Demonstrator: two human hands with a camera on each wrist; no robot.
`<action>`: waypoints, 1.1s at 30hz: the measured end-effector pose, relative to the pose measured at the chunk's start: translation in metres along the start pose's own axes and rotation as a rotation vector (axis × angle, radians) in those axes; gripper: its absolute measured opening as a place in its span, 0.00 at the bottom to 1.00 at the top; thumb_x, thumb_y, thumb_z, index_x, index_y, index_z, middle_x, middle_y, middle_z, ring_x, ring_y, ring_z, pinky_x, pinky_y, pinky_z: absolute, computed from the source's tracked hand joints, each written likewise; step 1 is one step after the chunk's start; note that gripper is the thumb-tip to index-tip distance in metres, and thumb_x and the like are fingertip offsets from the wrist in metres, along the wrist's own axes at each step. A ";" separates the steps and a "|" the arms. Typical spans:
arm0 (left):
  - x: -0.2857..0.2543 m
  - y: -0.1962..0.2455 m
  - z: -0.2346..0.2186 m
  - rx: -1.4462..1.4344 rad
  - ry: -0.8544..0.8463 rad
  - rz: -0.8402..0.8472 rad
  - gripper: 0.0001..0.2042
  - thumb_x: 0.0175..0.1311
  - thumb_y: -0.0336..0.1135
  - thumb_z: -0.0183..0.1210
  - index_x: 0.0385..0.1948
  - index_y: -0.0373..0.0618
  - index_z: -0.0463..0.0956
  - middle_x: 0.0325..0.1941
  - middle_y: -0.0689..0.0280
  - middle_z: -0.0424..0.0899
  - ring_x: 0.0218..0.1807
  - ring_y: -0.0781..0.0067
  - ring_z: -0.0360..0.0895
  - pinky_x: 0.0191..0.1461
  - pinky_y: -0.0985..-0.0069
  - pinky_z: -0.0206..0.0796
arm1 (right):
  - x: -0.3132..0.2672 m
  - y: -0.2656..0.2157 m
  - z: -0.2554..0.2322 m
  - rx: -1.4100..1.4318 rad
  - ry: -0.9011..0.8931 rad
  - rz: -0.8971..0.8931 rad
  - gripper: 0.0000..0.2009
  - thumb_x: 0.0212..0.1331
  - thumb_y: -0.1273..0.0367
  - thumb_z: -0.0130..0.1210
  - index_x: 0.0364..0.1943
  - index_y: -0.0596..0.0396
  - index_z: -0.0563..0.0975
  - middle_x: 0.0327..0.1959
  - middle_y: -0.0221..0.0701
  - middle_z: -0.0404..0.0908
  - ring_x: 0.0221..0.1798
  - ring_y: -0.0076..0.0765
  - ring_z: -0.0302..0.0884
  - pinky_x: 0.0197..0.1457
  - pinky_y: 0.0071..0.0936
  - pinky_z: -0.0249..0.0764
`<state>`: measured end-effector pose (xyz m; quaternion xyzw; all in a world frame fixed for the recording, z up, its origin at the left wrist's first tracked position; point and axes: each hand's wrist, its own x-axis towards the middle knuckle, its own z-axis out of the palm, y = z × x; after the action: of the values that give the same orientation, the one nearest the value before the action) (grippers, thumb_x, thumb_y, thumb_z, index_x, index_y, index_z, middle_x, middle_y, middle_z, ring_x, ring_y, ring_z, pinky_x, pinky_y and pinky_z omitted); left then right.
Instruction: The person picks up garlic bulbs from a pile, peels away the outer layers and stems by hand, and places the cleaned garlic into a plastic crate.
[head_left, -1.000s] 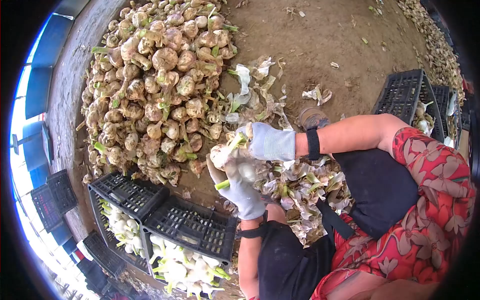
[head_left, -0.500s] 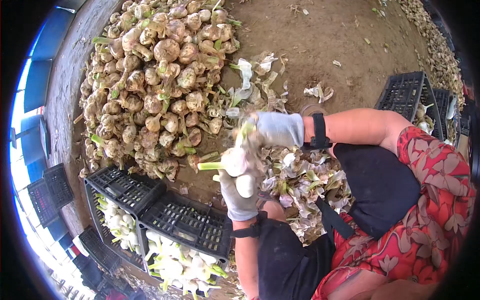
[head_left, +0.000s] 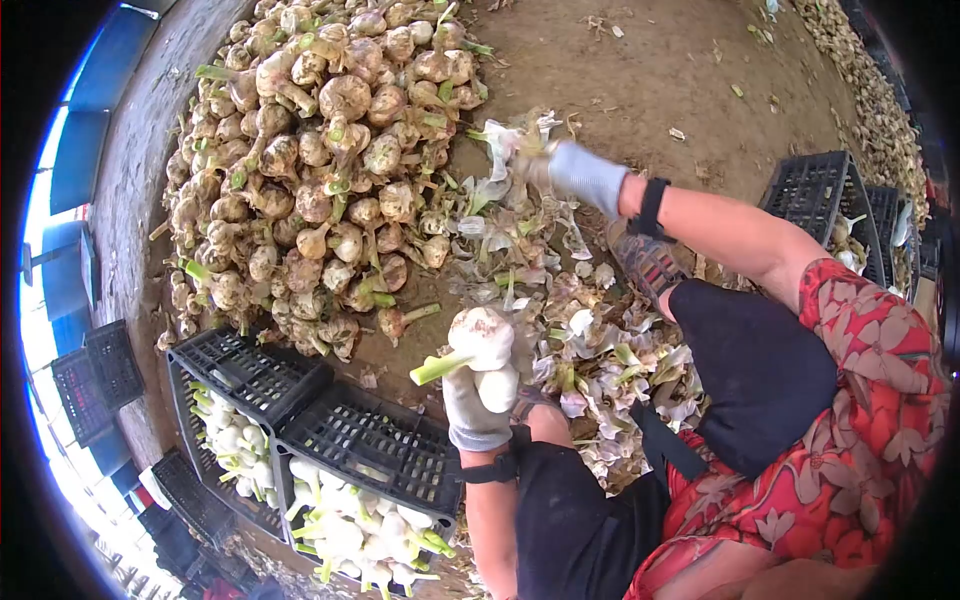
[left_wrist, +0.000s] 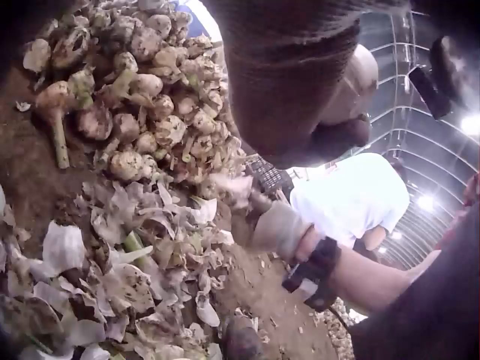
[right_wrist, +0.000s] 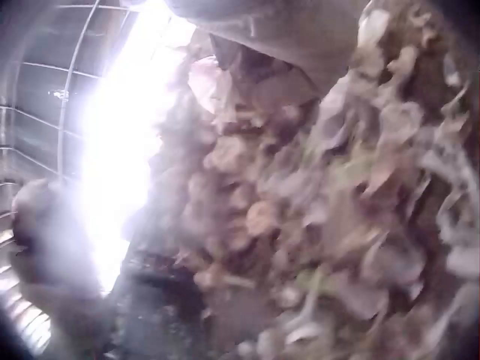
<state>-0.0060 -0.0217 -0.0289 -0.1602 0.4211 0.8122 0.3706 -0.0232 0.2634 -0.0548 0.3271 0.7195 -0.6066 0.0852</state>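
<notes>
Two garlic bulbs lie in the gloved left hand (head_left: 475,418): a larger bulb (head_left: 482,338) with a green stem pointing left, and a smooth white bulb (head_left: 497,388) beside it. The left fingers curl round them, partly hidden underneath. The gloved right hand (head_left: 578,172) is away from the bulbs, above loose peels (head_left: 490,195). In the left wrist view the right hand (left_wrist: 277,226) pinches a pale pinkish peel (left_wrist: 234,187); the right wrist view shows peel (right_wrist: 214,84) at its fingers, blurred.
A large heap of unpeeled garlic (head_left: 310,180) lies at the left. Black crates (head_left: 365,445) with white bulbs (head_left: 345,530) stand at the lower left; another crate (head_left: 805,190) stands at the right. Peels (head_left: 620,370) cover the ground by the feet. Someone in a white shirt (left_wrist: 349,199) is farther off.
The right hand has moved from the bulbs up and away over the loose peels, taking peel with it. The left hand keeps both bulbs, and the larger one now shows whiter skin.
</notes>
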 end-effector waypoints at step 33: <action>0.007 0.002 0.018 0.248 0.012 0.017 0.31 0.63 0.63 0.53 0.54 0.45 0.69 0.43 0.67 0.79 0.36 0.76 0.78 0.34 0.80 0.73 | -0.081 -0.034 0.054 -0.616 -0.120 -0.833 0.09 0.53 0.66 0.56 0.34 0.55 0.79 0.26 0.37 0.79 0.33 0.46 0.81 0.35 0.39 0.75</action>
<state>-0.0112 -0.0046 -0.0211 -0.1144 0.5221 0.7560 0.3779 0.0054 0.1817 0.0016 -0.0626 0.9277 -0.3667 -0.0300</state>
